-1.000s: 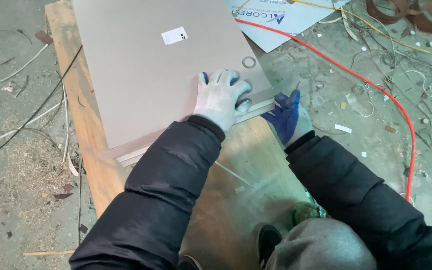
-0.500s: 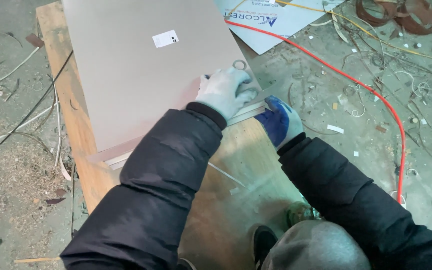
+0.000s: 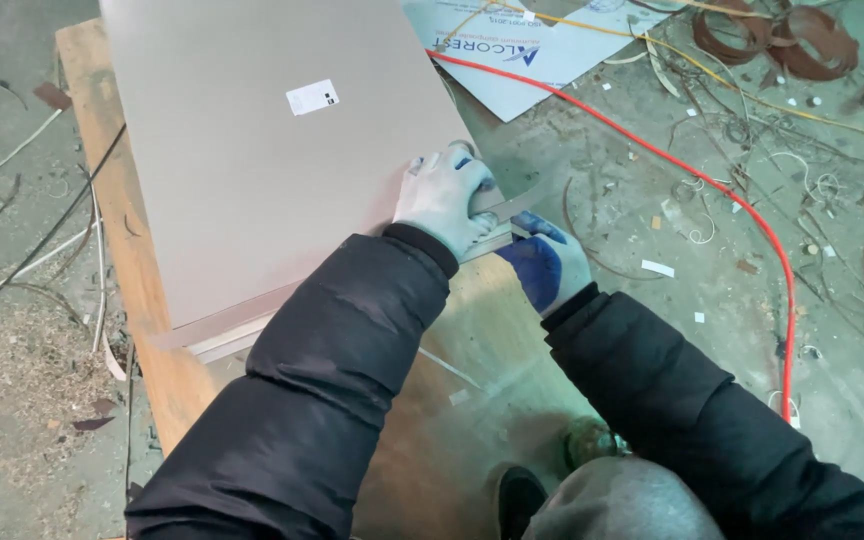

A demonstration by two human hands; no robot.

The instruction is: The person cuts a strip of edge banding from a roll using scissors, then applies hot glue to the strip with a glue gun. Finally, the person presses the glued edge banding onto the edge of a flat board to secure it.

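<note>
Head view: nearest the camera are a grey hood [image 3: 622, 500] and a black shoe toe [image 3: 520, 495], then two puffy black sleeves [image 3: 332, 400] reaching forward over a plywood board [image 3: 472, 380] with a smooth, yellowish, grained face. The left hand [image 3: 445, 198], in a pale knit glove, lies palm-down on the near right corner of a large flat panel [image 3: 252, 170], fingers curled over its edge and pressing it; they grip the corner rather than close round anything. The right hand [image 3: 537, 262], in a glove with a dark blue coated palm, sits just beside and below the left, at the panel's right edge. Its fingers are bent around a thin grey strip [image 3: 512, 205] that runs out from the corner, though how tightly cannot be told.

The panel is smooth, matte, beige and rectangular, lying flat on the board and reaching to the top of the frame. A small white label [image 3: 312, 97] sits on its face. At its near edge a thin lower layer [image 3: 232, 335] shows, slightly offset.

Beyond, the rough concrete floor [image 3: 832, 250] carries a red cable [image 3: 712, 190] curving right, a yellow cord [image 3: 752, 85], a white printed sheet [image 3: 542, 45], rusty coiled bands [image 3: 782, 35], curled shavings and, at left, sawdust [image 3: 22, 360] and thin wires.
</note>
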